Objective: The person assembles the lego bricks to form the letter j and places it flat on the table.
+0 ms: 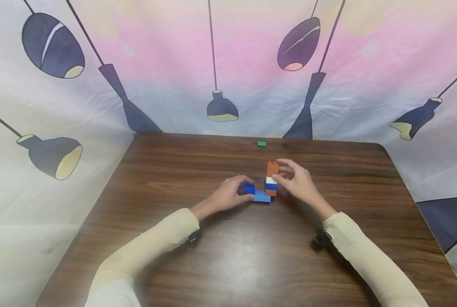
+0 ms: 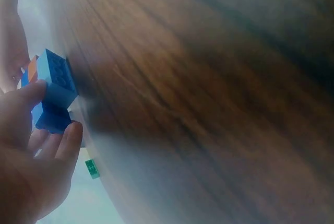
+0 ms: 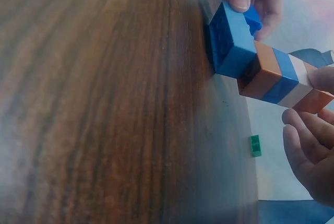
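A low build of a light blue brick (image 1: pixel 262 196) with a dark blue brick (image 1: pixel 249 189) at its left end lies mid-table. My left hand (image 1: pixel 229 194) pinches this left end between thumb and fingers. A tower of toy bricks (image 3: pixel 280 75), orange, blue, white and orange from the bottom up, stands upright at the light blue brick's right end. Its upper part is between the thumb and fingers of my right hand (image 1: pixel 300 183), the thumb on the near side. Whether the tower's base is pressed onto the light blue brick, I cannot tell.
A small green brick (image 1: pixel 261 144) lies near the back edge of the brown wooden table (image 1: pixel 197 157). Behind the table hangs a cloth (image 1: pixel 174 55) printed with lamps. Dark devices sit at both wrists.
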The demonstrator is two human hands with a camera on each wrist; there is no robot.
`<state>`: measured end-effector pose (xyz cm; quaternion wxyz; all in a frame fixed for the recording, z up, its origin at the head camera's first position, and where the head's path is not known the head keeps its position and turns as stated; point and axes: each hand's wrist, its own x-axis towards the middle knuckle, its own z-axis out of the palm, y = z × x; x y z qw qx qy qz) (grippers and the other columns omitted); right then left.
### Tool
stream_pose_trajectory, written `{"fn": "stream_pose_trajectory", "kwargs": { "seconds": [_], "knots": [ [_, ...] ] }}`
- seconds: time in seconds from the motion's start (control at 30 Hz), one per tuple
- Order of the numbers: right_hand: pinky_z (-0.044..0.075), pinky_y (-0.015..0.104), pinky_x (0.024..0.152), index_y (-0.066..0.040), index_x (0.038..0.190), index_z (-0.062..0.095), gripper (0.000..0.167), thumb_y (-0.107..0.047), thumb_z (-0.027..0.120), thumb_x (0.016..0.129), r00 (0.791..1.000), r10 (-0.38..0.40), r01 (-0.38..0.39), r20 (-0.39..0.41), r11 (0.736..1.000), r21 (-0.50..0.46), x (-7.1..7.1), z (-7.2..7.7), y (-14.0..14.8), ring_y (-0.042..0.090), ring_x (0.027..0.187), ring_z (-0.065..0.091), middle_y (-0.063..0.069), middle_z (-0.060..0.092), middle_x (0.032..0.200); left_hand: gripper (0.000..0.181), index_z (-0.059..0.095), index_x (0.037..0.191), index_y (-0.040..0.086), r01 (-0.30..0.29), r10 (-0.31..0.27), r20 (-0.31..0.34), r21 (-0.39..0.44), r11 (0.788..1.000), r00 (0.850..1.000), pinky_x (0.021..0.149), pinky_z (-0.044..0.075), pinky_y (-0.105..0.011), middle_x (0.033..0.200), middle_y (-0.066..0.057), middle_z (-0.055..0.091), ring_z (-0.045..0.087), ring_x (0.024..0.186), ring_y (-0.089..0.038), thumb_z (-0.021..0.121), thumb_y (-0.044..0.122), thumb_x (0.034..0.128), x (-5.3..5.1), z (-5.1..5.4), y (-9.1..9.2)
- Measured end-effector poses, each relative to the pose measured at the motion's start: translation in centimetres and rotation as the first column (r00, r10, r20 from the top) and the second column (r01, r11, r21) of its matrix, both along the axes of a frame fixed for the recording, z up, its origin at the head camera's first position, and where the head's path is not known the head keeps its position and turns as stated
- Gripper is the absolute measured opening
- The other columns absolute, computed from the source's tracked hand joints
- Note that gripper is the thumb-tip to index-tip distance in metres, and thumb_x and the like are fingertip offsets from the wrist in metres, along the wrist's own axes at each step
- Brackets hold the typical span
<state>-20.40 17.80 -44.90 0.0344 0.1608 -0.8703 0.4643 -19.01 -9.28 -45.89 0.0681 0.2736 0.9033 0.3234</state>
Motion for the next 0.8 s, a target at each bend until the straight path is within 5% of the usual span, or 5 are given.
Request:
{"fn": "stream_pose_trajectory", "kwargs": {
  "seconds": [0.4, 0.63, 0.8],
  "knots": [
    [0.058, 0.05, 0.082, -0.019, 0.14, 0.057, 0.055, -0.044, 0.073, 0.094, 0.998, -0.012, 0.012, 0.058, 1.0, -0.003, -1.5, -1.2, -0.1, 0.029, 0.105, 0.072, 0.014, 0.066, 0.134, 0.039, 0.066, 0.124, 0.011, -0.013, 0.013, 0.003, 0.043, 0.999, 1.0, 0.087, 0.056, -0.03, 0.112, -0.002, 0.073, 0.068, 0.099, -0.013, 0.072, 0.037, 0.0961, -0.5, -0.3, -0.2],
    [0.058, 0.047, 0.082, -0.016, 0.145, 0.054, 0.063, -0.044, 0.075, 0.092, 0.989, -0.021, 0.018, 0.148, 0.999, 0.027, -2.5, -1.6, -0.1, 0.029, 0.102, 0.072, 0.014, 0.073, 0.115, 0.038, 0.067, 0.125, 0.012, -0.02, 0.018, 0.054, 0.045, 0.999, 0.998, 0.086, 0.056, -0.03, 0.111, -0.001, 0.072, 0.066, 0.1, -0.013, 0.071, 0.037, 0.0968, -1.0, 0.0, -0.2],
    [0.056, 0.049, 0.089, -0.014, 0.146, 0.052, 0.066, -0.043, 0.075, 0.092, 0.979, -0.017, 0.014, 0.204, 1.0, 0.019, -3.0, -2.0, 0.0, 0.031, 0.107, 0.07, 0.016, 0.068, 0.125, 0.038, 0.067, 0.126, 0.012, -0.021, 0.019, 0.052, 0.031, 0.999, 0.998, 0.09, 0.055, -0.032, 0.116, -0.001, 0.07, 0.065, 0.107, -0.014, 0.071, 0.037, 0.0971, -1.3, -0.1, -0.3]
  ]
}}
